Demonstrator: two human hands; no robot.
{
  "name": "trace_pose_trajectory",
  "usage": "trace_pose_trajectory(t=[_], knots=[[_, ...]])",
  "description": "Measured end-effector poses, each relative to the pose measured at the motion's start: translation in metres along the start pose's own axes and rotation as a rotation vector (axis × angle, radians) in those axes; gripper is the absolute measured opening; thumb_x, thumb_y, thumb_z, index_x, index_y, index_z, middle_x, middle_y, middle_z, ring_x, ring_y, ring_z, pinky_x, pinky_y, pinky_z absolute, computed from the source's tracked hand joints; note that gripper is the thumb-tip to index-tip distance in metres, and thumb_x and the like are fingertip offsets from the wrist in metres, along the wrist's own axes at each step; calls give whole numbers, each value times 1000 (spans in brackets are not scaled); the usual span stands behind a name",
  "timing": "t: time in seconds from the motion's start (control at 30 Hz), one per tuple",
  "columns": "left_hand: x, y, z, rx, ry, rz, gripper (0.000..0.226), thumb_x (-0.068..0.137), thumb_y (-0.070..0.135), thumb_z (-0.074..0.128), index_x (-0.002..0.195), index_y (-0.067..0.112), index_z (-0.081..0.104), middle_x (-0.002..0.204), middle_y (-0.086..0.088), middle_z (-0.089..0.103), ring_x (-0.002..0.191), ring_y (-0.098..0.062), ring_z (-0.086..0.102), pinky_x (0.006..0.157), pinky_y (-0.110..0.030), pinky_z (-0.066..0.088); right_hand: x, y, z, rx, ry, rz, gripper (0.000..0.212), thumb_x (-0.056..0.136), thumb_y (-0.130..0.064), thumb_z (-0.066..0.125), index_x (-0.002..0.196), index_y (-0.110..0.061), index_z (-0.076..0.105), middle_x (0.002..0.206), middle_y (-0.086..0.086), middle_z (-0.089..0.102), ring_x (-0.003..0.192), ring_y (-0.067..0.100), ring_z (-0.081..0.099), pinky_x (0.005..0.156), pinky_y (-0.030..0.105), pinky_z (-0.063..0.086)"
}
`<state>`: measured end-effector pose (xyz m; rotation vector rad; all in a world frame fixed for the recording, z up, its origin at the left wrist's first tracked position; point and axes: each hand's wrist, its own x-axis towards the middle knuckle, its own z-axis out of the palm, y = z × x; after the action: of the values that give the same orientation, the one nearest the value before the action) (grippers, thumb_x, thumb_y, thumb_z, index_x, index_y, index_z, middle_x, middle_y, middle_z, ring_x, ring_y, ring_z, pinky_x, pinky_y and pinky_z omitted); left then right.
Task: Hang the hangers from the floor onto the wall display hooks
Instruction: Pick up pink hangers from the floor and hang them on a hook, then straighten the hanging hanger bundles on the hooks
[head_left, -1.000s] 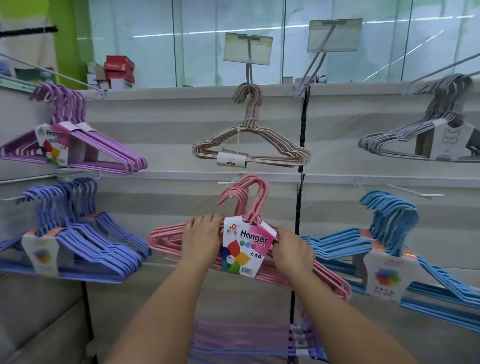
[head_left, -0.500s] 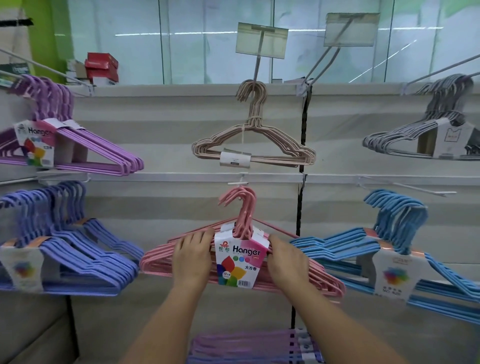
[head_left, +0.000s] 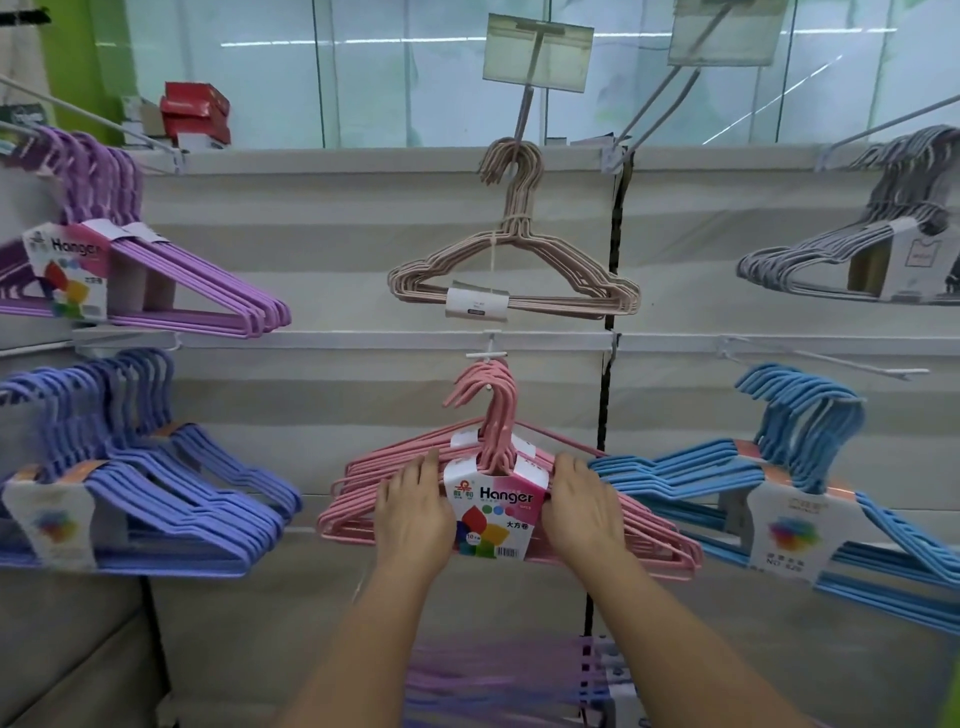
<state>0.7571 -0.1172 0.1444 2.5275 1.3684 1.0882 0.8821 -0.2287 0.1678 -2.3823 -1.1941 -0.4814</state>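
**Pink hanger packs, centre of frame**

Two hands are gripping the pink hangers (head_left: 358, 512) either side of the label card (head_left: 496, 512): left hand (head_left: 413, 512) and right hand (head_left: 584, 506), fingers curling over the wires. Their hooks are sitting at the white wall hook (head_left: 487, 356). Five other bundles are hanging around; a sixth, lilac pile (head_left: 493, 675), is lying blurred at bottom.

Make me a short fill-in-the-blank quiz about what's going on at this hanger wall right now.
1. Both hands grip a bundle of ____ hangers.
2. The bundle directly above it is coloured ____.
3. The left hand sits on the ____ side of the Hanger label.
4. Beside the right hand hang ____ hangers.

Answers: pink; beige; left; blue
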Motion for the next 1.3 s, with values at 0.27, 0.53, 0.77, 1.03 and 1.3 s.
trace_pose_trajectory(t=[0.27, 0.53, 0.77, 1.03, 1.3], knots=[[-23, 38, 7, -123, 387, 176, 44, 87, 26, 38, 127, 13, 52, 130, -10, 55, 124, -26, 47, 116, -46, 20, -27, 37, 5, 99, 87, -188, 44, 84, -29, 48, 127, -16, 45, 122, 2, 46, 113, 20, 42, 101, 33, 33], [-59, 134, 30, -130, 366, 329, 36, 81, 25, 41, 108, 13, 61, 106, -7, 63, 101, -25, 55, 104, -41, 37, -53, 147, -25, 24, 178, 9, 55, 85, -47, 30, 122, -15, 56, 116, 6, 59, 109, 27, 52, 96, 40, 38], [-89, 226, 53, -112, 69, 340, 38, 86, 16, 59, 124, 12, 57, 123, -5, 57, 110, -26, 55, 95, -36, 44, -58, 261, -62, -135, 103, 119, 44, 94, -47, 43, 130, -21, 43, 130, 1, 50, 122, 23, 42, 102, 36, 30], [-89, 283, 80, -63, -188, 264, 58, 100, 44, 33, 150, 15, 23, 156, -2, 25, 143, -18, 24, 115, -32, 21, -45, 324, -70, -115, -43, 139, 73, 88, -61, 47, 144, -19, 26, 148, 1, 33, 137, 24, 29, 114, 45, 21], [-57, 310, 111, -13, -324, 253, 74, 95, 61, 27, 153, 19, 9, 160, -3, 9, 147, -20, 9, 120, -40, 12, -6, 338, -60, -23, -136, 138, 87, 88, -73, 26, 153, -17, 10, 159, 0, 17, 145, 21, 18, 118, 49, 11]])
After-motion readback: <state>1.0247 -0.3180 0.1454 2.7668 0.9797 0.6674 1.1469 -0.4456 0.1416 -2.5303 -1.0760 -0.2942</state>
